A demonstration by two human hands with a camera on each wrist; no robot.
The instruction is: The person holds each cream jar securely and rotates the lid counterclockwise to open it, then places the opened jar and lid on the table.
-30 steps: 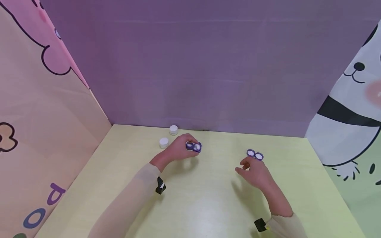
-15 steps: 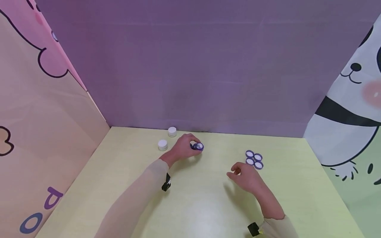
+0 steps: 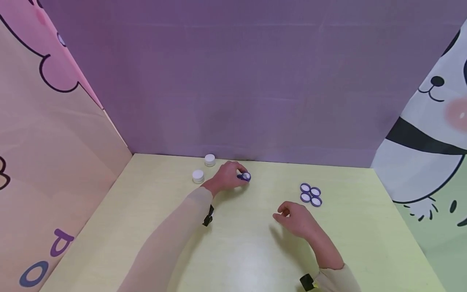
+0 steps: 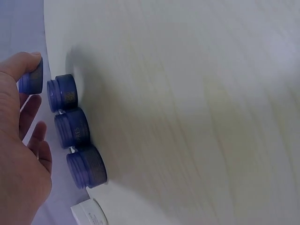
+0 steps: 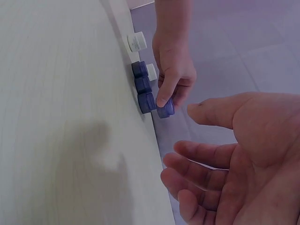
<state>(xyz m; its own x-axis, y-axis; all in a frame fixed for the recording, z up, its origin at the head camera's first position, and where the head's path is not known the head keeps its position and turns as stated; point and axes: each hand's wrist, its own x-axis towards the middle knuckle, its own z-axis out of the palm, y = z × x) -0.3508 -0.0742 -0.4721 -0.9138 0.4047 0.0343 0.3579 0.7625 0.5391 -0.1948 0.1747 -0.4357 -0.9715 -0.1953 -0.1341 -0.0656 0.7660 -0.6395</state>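
My left hand (image 3: 227,176) pinches a small blue jar (image 4: 32,79) between thumb and fingers. Below it, a row of blue jars with ridged necks stands on the table, among them a middle jar (image 4: 72,128) and an end jar (image 4: 87,166). From the head view, the hand largely covers that row. My right hand (image 3: 296,219) hovers over the table with loosely bent fingers, holding nothing. Just beyond it lie several round blue-rimmed pieces with white insides (image 3: 310,195), grouped close together.
Two white jars, a rear one (image 3: 209,160) and a nearer one (image 3: 198,176), stand left of my left hand. A purple backdrop (image 3: 233,81) rises behind the pale table (image 3: 240,259), with printed panels at either side.
My left hand shifts slightly right with the jar still pinched. My right hand draws back leftward and nearer, uncovering the blue-rimmed pieces it partly hid.
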